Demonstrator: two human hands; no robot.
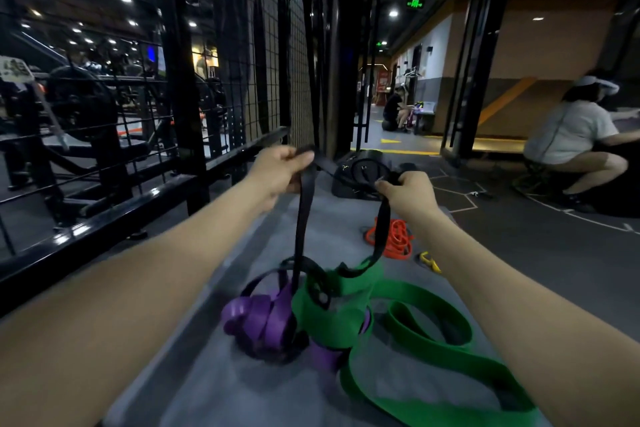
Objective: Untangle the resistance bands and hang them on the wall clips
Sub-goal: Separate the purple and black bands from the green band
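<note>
Both hands are up and apart, a black band (304, 215) stretched between them. The left hand (277, 172) pinches one end with curled fingers, the right hand (407, 189) grips the other in a closed fist. Holding it high and wide looks like the way to let the loop hang clear and show where it snags. Two flat black strands drop straight down into the knot on the mat (214, 374), about mid-width. There the black one threads through a wide green band (415, 329), matte and ribbon-flat, which snakes off toward the mat's near right corner. Touching it on the left is a purple band (256, 317), glossier, bunched in folded coils. Farther along, by the mat's right edge, an orange band (393, 239) lies in a loose heap, with a yellow one (429, 262) just beside it. No wall clips are identifiable yet; my read is we're early in the untangling.
</note>
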